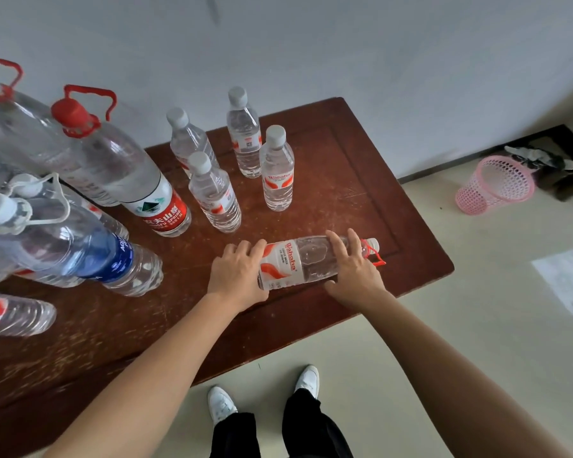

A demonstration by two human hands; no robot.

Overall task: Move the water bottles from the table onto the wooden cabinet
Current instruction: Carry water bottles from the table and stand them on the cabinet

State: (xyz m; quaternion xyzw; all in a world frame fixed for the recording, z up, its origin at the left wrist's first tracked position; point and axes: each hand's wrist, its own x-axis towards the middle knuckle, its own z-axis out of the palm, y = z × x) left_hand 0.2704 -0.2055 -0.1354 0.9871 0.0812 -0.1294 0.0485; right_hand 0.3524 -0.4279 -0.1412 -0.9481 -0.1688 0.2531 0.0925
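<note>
- Both bare forearms reach forward over the near edge of the wooden top (361, 180), above white shoes (220, 404) on the pale floor.
- Left hand (237, 276) curls its fingers over the base end of the lying bottle (301, 262), with the thumb at the near side.
- Right hand (353, 269) spreads its fingers over the shoulder by the neck, thumb tucked under the near side, so both hands grip it.
- That bottle lies on its side close to the near right corner, cap pointing right. Whether it rests on the wood or hangs just above it, I cannot tell.
- Four small upright bottles (277, 170) stand behind it towards the far edge; large handled bottles (119, 163) crowd the left side.
- Judged step: a two-handed pick-up of this bottle, with many others not yet moved.
- Next move likely calls for a level lift, clear of the upright bottles behind.
</note>
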